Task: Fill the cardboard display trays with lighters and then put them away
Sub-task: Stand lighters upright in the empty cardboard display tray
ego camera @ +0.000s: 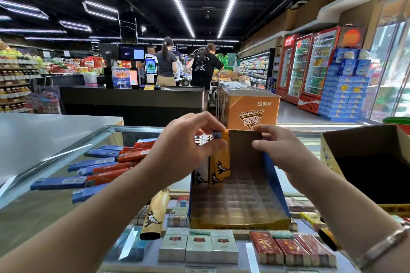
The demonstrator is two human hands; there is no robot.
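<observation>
Standing on the glass bench (55, 157): the tray (241, 186), mostly unfilled. Steadying its back wall: right hand (279, 148), fingers pinching the cardboard. Left hand (188, 146) gripping an orange lighter (220, 157) at the tray's back-left slots. Best kept upright, lowered straight beside its neighbours.

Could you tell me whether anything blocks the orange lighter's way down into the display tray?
Nothing visible does. The left hand holds the orange lighter at the display tray back-left corner, beside lighters already standing there; the slots below look free.
</observation>
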